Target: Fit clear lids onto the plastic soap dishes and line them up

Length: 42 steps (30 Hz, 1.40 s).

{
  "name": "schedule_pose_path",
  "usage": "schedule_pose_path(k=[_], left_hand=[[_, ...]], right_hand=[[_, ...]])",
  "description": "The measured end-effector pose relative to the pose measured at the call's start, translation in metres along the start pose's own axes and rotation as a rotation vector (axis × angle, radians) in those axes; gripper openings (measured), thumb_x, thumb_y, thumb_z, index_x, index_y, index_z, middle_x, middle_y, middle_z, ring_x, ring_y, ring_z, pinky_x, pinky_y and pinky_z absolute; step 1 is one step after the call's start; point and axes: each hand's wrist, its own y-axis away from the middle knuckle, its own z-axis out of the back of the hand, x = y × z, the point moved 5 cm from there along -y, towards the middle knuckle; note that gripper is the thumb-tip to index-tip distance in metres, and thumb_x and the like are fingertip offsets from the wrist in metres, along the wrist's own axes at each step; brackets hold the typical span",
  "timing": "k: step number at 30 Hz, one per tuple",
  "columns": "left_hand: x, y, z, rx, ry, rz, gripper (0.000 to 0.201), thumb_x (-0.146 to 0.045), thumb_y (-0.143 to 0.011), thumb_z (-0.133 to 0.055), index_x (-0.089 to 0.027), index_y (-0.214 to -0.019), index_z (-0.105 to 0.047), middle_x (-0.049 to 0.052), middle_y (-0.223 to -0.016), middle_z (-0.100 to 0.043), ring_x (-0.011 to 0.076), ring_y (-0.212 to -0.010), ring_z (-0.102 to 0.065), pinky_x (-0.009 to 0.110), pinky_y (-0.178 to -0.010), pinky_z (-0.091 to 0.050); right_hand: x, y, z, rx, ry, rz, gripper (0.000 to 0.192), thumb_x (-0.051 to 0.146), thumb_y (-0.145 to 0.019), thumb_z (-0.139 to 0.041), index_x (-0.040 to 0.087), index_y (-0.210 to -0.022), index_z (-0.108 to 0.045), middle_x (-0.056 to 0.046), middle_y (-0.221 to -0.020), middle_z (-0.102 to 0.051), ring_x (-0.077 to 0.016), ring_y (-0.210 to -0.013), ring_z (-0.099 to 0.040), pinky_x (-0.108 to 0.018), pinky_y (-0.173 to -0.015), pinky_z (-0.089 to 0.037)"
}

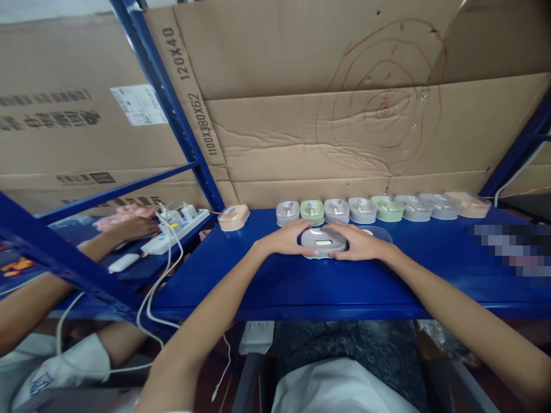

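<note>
Both my hands rest on a grey rounded device [322, 241] in a clear plastic cover, lying on the blue table [310, 287]. My left hand [286, 238] grips its left side and my right hand [357, 241] grips its right side. Just behind it, a row of several similar devices [379, 209] in grey, green and peach lines the back of the table. A single peach device [233, 217] sits apart at the row's left end.
Cardboard sheets [327, 115] form the wall behind the table. Blue rack posts [172, 103] rise at the left. To the left, another person's hand [133, 228] reaches near a white power strip [174, 232] with white cables [161, 287] hanging over the table edge.
</note>
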Motion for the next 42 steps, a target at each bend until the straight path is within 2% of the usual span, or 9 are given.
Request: schedule_pose_path(k=[6,10,14,17,21,28,31,35,42], left_hand=[[0.024,0.008,0.047,-0.289,-0.081,0.107,0.036,-0.049,-0.097,-0.067,-0.022,-0.12,-0.072,0.01,-0.118,-0.078,0.0282,-0.107,-0.073,0.045,-0.101,-0.058],[0.062,0.029,0.08,-0.528,-0.269,0.331,0.026,-0.038,-0.096,-0.066,-0.019,-0.112,-0.072,0.013,-0.115,-0.078,0.0333,-0.115,-0.07,0.052,-0.11,-0.052],[0.094,0.04,0.092,-0.61,-0.169,0.454,0.02,-0.033,-0.095,-0.067,-0.019,-0.108,-0.071,0.012,-0.112,-0.079,0.0297,-0.109,-0.073,0.046,-0.105,-0.057],[0.09,0.033,0.086,-0.598,-0.124,0.399,0.021,-0.036,-0.097,-0.063,-0.02,-0.107,-0.072,0.012,-0.112,-0.081,0.0286,-0.108,-0.075,0.046,-0.103,-0.058],[0.051,0.018,0.069,-0.536,-0.092,0.239,0.03,-0.044,-0.097,-0.064,-0.02,-0.113,-0.073,0.011,-0.119,-0.08,0.0288,-0.11,-0.075,0.046,-0.103,-0.058],[-0.012,0.0,0.017,-0.111,0.116,-0.02,0.054,-0.055,-0.087,-0.08,-0.025,-0.131,-0.068,0.01,-0.139,-0.072,0.031,-0.128,-0.068,0.045,-0.109,-0.054],[-0.016,-0.002,-0.001,0.009,0.103,-0.018,0.061,-0.054,-0.08,-0.087,-0.027,-0.131,-0.067,0.01,-0.142,-0.068,0.0346,-0.133,-0.064,0.051,-0.115,-0.049],[-0.014,-0.004,-0.011,0.03,0.112,0.005,0.07,-0.054,-0.077,-0.09,-0.028,-0.137,-0.063,0.011,-0.144,-0.066,0.0363,-0.133,-0.064,0.053,-0.115,-0.05],[-0.013,-0.005,-0.018,-0.013,0.128,0.007,0.11,-0.061,-0.076,-0.091,-0.021,-0.164,-0.039,0.02,-0.163,-0.053,0.041,-0.15,-0.053,0.057,-0.126,-0.039]], right_hand=[[-0.001,0.002,0.001,-0.004,0.0,-0.016,0.073,0.057,-0.091,-0.08,0.027,-0.153,-0.056,-0.014,-0.148,-0.067,-0.0391,-0.136,-0.066,-0.06,-0.113,-0.054],[-0.001,0.002,0.0,0.008,0.005,-0.033,0.073,0.06,-0.09,-0.08,0.025,-0.151,-0.058,-0.015,-0.147,-0.068,-0.0387,-0.136,-0.066,-0.06,-0.114,-0.053],[0.002,0.0,-0.001,0.023,0.017,-0.048,0.08,0.058,-0.086,-0.084,0.025,-0.153,-0.056,-0.015,-0.151,-0.066,-0.0391,-0.141,-0.063,-0.06,-0.118,-0.051],[0.003,0.0,0.008,0.038,0.023,-0.061,0.084,0.062,-0.086,-0.083,0.028,-0.157,-0.054,-0.014,-0.154,-0.064,-0.0386,-0.142,-0.062,-0.059,-0.119,-0.051],[-0.008,0.008,0.044,-0.027,0.121,-0.134,0.078,0.066,-0.088,-0.08,0.026,-0.152,-0.06,-0.015,-0.151,-0.066,-0.0414,-0.141,-0.061,-0.063,-0.118,-0.05],[-0.055,0.058,0.078,0.098,0.2,-0.358,0.085,0.073,-0.077,-0.084,0.022,-0.144,-0.069,-0.018,-0.139,-0.072,-0.045,-0.13,-0.068,-0.063,-0.113,-0.054],[-0.064,0.074,0.075,0.146,0.13,-0.379,0.083,0.069,-0.075,-0.086,0.023,-0.142,-0.07,-0.015,-0.131,-0.076,-0.0418,-0.118,-0.073,-0.059,-0.104,-0.06],[-0.067,0.075,0.082,0.135,0.035,-0.378,0.07,0.069,-0.077,-0.083,0.026,-0.132,-0.072,-0.01,-0.112,-0.08,-0.0355,-0.098,-0.077,-0.052,-0.086,-0.066],[-0.046,0.045,0.104,-0.057,0.027,-0.403,0.065,0.074,-0.08,-0.079,0.025,-0.122,-0.07,-0.011,-0.11,-0.077,-0.0346,-0.101,-0.073,-0.051,-0.091,-0.06]])
